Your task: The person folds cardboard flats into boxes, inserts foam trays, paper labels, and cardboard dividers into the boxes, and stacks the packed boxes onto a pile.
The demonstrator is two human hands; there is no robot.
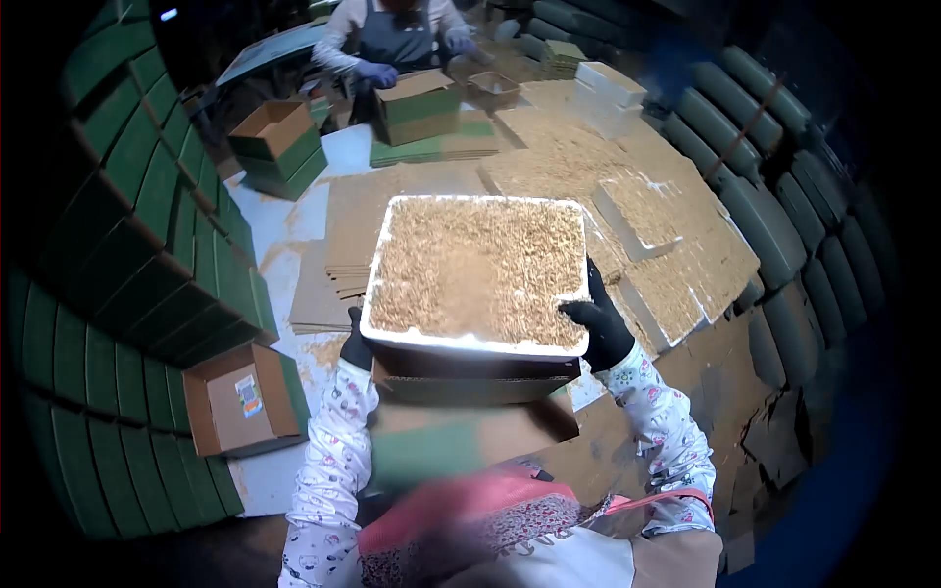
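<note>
A white foam tray (480, 265) full of light brown grainy material is held level between my two black-gloved hands. My left hand (359, 341) is closed on its front left corner, with most fingers hidden behind the side. On the right edge, my right hand (600, 318) grips with its thumb over the rim. Just below the tray is a dark cardboard box (475, 390), mostly covered by it. Nearer to me, an open box flap with a green part (426, 454) is blurred.
Green boxes (127, 147) are stacked at left, near an open box (230, 402). Flat cardboard (368, 211) lies beyond the tray. More filled trays (642, 211) stand at right, before stacked sacks (765, 230). Across the table, a gloved person (397, 39) handles a green box (417, 113).
</note>
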